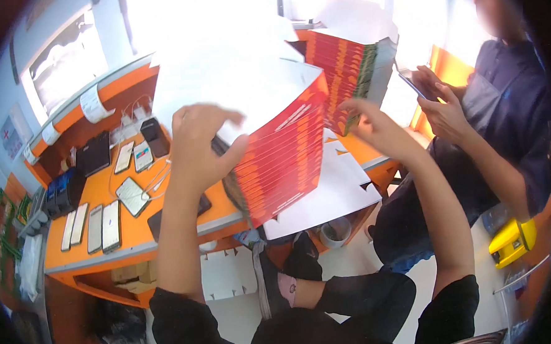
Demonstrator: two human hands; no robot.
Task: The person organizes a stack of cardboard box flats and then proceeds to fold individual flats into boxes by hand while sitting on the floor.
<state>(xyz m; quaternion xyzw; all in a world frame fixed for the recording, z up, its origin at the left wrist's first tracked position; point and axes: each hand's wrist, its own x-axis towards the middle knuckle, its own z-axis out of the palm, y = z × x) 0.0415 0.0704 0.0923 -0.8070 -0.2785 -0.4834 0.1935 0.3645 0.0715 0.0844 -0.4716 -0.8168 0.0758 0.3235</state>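
A tall stack of red and orange cardboard pieces (pixel 287 156) with white upper faces stands in front of me on the orange counter. My left hand (pixel 207 144) is at its left edge, thumb and fingers apart; whether it touches the stack I cannot tell. My right hand (pixel 376 129) hovers off the stack's right side, fingers loosely bent and apart, holding nothing. Beneath the stack a flat white notched cardboard sheet (pixel 345 196) juts over the counter's front edge. Behind, to the right, rises a second red stack (pixel 338 69). Glare washes out the top faces.
Several phones (pixel 133 196) and charging cables lie on the orange counter (pixel 154 237) to the left. Paper rolls (pixel 93 105) hang above it. At right a person (pixel 503 116) holds a dark flat device (pixel 417 85). A grey bucket (pixel 336 231) and a yellow case (pixel 513 242) are lower down.
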